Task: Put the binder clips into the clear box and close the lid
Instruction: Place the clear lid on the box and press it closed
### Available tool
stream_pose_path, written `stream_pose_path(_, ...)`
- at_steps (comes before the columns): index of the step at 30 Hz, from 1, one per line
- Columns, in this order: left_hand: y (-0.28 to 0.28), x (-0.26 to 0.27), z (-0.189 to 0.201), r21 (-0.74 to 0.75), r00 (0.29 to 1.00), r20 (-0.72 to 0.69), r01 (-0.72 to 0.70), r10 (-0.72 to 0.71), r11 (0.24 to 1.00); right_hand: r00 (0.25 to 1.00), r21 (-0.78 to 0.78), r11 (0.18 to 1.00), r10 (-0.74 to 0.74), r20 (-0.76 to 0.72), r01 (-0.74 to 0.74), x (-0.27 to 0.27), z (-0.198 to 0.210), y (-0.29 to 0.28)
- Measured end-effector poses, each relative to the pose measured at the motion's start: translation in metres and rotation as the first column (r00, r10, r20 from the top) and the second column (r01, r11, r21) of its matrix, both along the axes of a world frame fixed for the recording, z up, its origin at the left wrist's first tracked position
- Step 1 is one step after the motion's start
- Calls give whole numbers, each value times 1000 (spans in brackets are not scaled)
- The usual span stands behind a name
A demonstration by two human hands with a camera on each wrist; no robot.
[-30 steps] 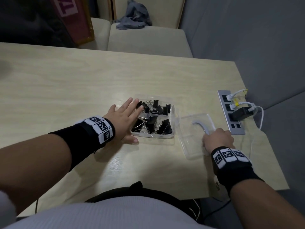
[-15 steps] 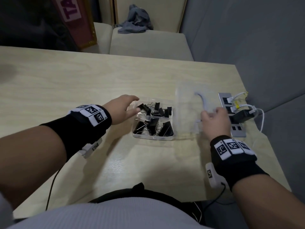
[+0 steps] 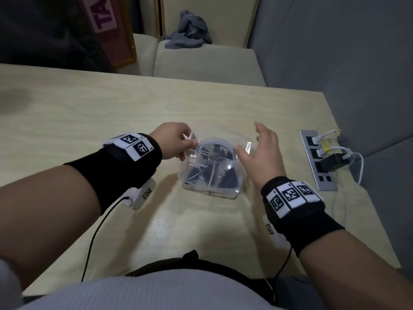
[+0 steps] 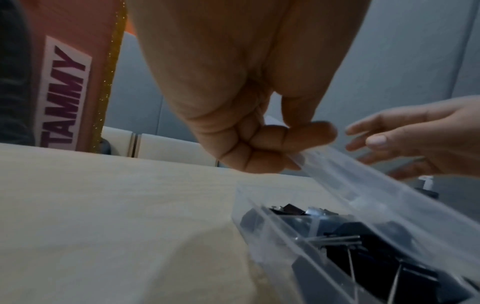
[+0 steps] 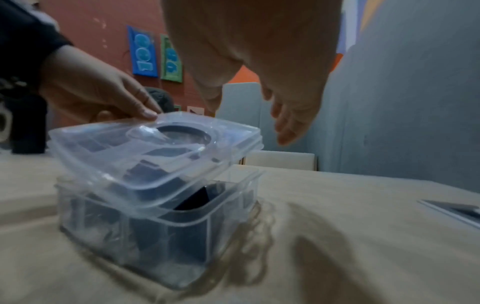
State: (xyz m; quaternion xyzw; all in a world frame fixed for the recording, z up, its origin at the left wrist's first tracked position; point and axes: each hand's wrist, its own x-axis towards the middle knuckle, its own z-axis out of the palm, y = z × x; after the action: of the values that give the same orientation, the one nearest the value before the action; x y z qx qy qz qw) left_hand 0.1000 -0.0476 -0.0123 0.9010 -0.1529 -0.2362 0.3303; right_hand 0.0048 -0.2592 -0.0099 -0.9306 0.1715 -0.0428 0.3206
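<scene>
The clear box [image 3: 210, 191] stands mid-table with several black binder clips [image 3: 228, 180] inside. Its clear lid [image 3: 215, 145] lies tilted over the opening, not seated. My left hand [image 3: 190, 142] pinches the lid's left edge between thumb and curled fingers. In the left wrist view the fingers [image 4: 272, 152] clamp the lid [image 4: 363, 185] above the clips [image 4: 363, 251]. My right hand [image 3: 250, 139] hovers open just right of the lid, fingers straight. The right wrist view shows the lid [image 5: 155, 148] lower at the near left of the box [image 5: 155, 236], with my right hand [image 5: 272, 115] apart from it.
A grey power strip [image 3: 317, 162] with plugs and white cables lies near the table's right edge. A beige bench with a grey cloth [image 3: 190, 30] runs behind the table. A black cable hangs off my left wrist camera [image 3: 143, 195].
The lid lay on the table right of the box; my right hand lifted it over the box and let go. My left hand left the box's side and took the lid's left edge.
</scene>
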Motion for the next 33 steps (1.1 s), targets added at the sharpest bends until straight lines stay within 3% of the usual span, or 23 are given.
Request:
stream_pose_path(3, 2, 2, -10, -5, 992, -80, -97, 96, 995, 971, 18, 996, -87, -223, 93, -1, -7, -6)
stream_pose_path(6, -4, 1, -17, 122, 995, -46, -82, 88, 989, 940, 25, 997, -60, -336, 73, -7, -14, -6)
stream_pose_path(11, -13, -2, -14, 233, 996, 89, -8, -13, 972, 939, 35, 995, -74, -337, 91, -9, -17, -4)
stream_pose_path(19, -5, 1, -13, 62, 998, -28, -59, 61, 996, 945, 151, 971, -134, -300, 186, -10, -19, -1)
stream_pose_path(23, -9, -2, -16, 75, 1000, -22, -11, 13, 997, 941, 161, 965, -154, -302, 209, -10, -20, -4)
stream_pose_path(27, -15, -5, -16, 255, 997, 78, -16, -4, 967, 936, 166, 963, -150, -320, 211, -11, -24, -7)
stream_pose_path(30, -14, -5, -9, 436, 975, 191, 20, -114, 900, 937, 132, 972, -145, -319, 196, -9, -23, -4)
stream_pose_path(33, -13, -4, -8, 458, 972, 194, 30, -133, 889, 929, 142, 962, -175, -325, 231, -7, -22, -3)
